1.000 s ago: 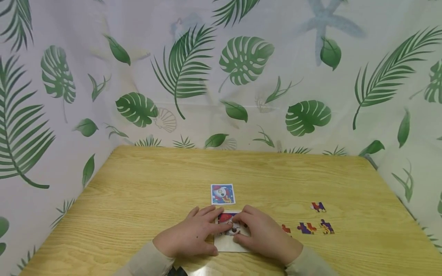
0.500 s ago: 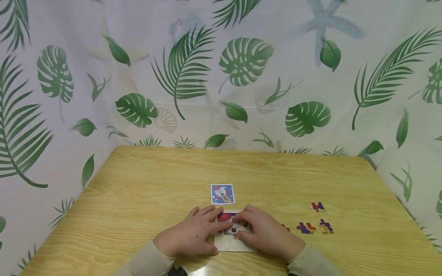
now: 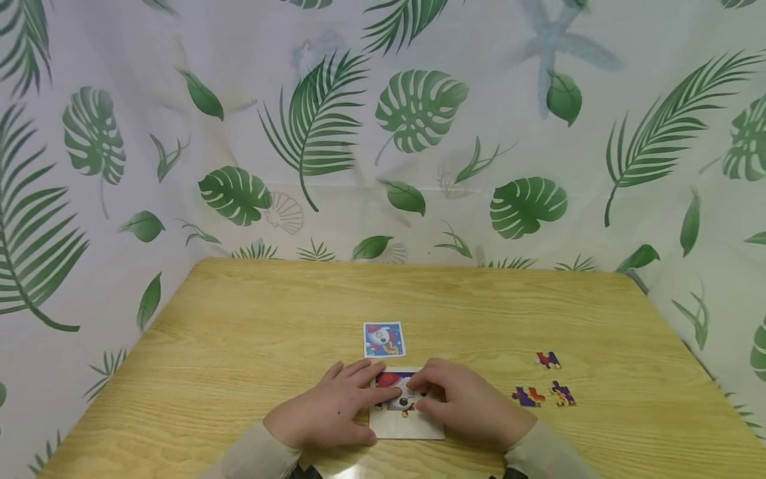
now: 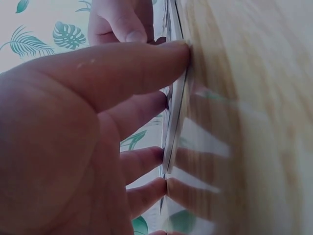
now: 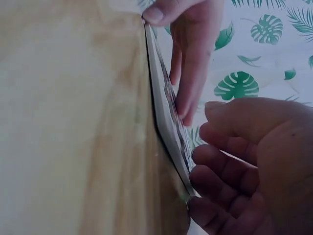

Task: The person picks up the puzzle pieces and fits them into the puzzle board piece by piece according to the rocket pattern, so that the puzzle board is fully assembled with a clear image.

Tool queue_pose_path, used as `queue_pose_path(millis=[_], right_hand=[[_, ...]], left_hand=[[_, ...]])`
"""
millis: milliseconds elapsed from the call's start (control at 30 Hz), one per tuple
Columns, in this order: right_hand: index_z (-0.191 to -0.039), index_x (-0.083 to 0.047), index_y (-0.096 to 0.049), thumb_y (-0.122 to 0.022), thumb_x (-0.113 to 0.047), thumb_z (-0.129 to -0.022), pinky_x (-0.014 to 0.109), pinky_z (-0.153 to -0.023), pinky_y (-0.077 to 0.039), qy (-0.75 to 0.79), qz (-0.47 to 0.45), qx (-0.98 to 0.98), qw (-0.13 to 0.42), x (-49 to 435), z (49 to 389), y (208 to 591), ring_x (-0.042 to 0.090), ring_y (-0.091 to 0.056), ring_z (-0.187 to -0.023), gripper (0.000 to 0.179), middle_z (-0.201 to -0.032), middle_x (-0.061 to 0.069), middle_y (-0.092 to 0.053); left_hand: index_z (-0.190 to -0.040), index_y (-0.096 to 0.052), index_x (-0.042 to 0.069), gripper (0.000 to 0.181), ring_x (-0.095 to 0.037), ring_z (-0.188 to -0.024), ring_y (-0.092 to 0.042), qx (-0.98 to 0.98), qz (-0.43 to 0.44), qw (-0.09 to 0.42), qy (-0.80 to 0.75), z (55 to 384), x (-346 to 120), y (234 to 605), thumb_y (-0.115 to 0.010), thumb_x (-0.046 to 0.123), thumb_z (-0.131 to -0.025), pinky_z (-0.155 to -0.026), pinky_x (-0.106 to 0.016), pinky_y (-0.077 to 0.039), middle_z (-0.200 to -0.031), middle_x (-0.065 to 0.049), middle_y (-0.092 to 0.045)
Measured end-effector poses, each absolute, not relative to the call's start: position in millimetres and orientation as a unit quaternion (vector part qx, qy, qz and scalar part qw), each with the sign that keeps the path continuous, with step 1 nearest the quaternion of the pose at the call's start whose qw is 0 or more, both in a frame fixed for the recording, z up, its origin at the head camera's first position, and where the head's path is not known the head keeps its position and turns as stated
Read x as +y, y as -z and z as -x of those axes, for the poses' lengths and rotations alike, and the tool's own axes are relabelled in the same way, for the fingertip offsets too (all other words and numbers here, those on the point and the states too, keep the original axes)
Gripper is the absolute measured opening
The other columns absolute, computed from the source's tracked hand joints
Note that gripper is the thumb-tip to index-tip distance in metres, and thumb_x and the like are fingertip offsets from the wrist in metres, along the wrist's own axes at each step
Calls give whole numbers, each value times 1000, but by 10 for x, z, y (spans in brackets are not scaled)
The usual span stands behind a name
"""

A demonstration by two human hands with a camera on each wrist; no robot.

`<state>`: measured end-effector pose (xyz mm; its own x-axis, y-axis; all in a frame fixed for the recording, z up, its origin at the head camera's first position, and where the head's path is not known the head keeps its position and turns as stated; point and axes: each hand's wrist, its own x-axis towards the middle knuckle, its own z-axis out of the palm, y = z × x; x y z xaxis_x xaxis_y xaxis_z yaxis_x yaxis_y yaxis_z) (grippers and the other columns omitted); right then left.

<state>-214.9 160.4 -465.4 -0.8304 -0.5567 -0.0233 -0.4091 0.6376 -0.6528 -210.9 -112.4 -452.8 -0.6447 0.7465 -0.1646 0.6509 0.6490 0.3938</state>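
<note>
In the head view, a partly assembled jigsaw puzzle point(image 3: 402, 402) with a red-and-white cartoon figure lies on a pale puzzle board point(image 3: 407, 427). My left hand point(image 3: 335, 409) is spread over the board's left side, index finger laid across the picture. Its thumb touches the board's edge in the left wrist view. My right hand point(image 3: 469, 404) bends over the puzzle's right side, index finger and thumb apart above the pieces. The right wrist view shows its lower fingertips point(image 5: 201, 177) against the board's edge; no piece shows between thumb and fingers. The hand covers the puzzle's right part.
Just beyond the board lies a small picture card point(image 3: 384, 339) with the same cartoon. Loose jigsaw pieces sit to the right: a red-and-purple one point(image 3: 547, 360), a purple-and-orange one point(image 3: 528, 396) and another point(image 3: 563, 393). A leaf-printed curtain point(image 3: 335, 166) surrounds the wooden table point(image 3: 269, 306).
My right hand has shifted slightly right, its thumb drawing back from the puzzle's lower edge and uncovering a small orange tab. It now hides a red piece beside it. My left hand stays put.
</note>
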Motion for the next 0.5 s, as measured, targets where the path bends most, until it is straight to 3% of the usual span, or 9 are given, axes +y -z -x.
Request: queue_pose_path(millis=[200,500], right_hand=[[-114,-27,-71,-68,-26,-98,30,-78,-51,345,241,903,81,1769,2217,4617,8,-58,-88,17,-99,-16,-62],[-116,-19,-72,-71,-20,-97,30,-74,-51,298,202,933,-15,2369,2315,4548,7,-57,-89,20,-107,-9,-66]], left_hand=[[-155,-40,40,70,-28,-153,-14,897,-383,163,-148,2093,-1149,4505,-70,43,-92,-114,-67,-16,-167,-4,-21],[-155,-40,42,69,-27,-153,-13,895,-384,164,-158,2098,-1148,4520,-69,43,-92,-115,-68,-14,-168,-2,-19]])
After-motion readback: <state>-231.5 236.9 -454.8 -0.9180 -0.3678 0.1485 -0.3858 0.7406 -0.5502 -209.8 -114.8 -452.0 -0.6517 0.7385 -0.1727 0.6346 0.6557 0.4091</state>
